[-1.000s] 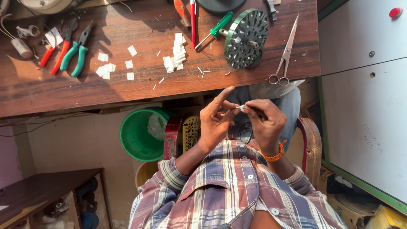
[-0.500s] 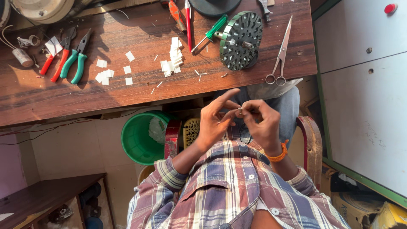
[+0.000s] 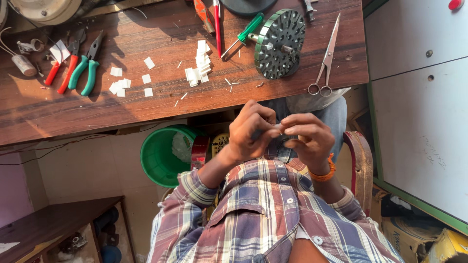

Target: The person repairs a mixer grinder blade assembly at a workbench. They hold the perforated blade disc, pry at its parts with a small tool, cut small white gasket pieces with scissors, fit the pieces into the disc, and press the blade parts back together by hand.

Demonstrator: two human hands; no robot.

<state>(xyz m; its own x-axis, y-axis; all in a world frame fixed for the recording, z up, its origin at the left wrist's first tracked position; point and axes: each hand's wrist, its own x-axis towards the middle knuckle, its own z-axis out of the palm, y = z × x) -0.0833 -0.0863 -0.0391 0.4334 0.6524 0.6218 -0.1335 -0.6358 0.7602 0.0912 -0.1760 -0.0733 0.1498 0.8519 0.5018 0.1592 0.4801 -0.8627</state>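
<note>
Both my hands are raised together over my lap, below the edge of the wooden workbench. My left hand and my right hand, which wears an orange wrist band, pinch a small white piece between their fingertips. The piece is mostly hidden by my fingers. On the bench just beyond lie small white cut squares, a round green perforated disc and a pair of scissors.
Green-handled pliers and red-handled pliers lie at the bench's left. A green screwdriver and red tools sit at the back. A green bucket stands under the bench. A grey cabinet is on the right.
My hands have kept working the small white piece together at my lap, with the fingers curling closer over it. The view has shifted slightly.
</note>
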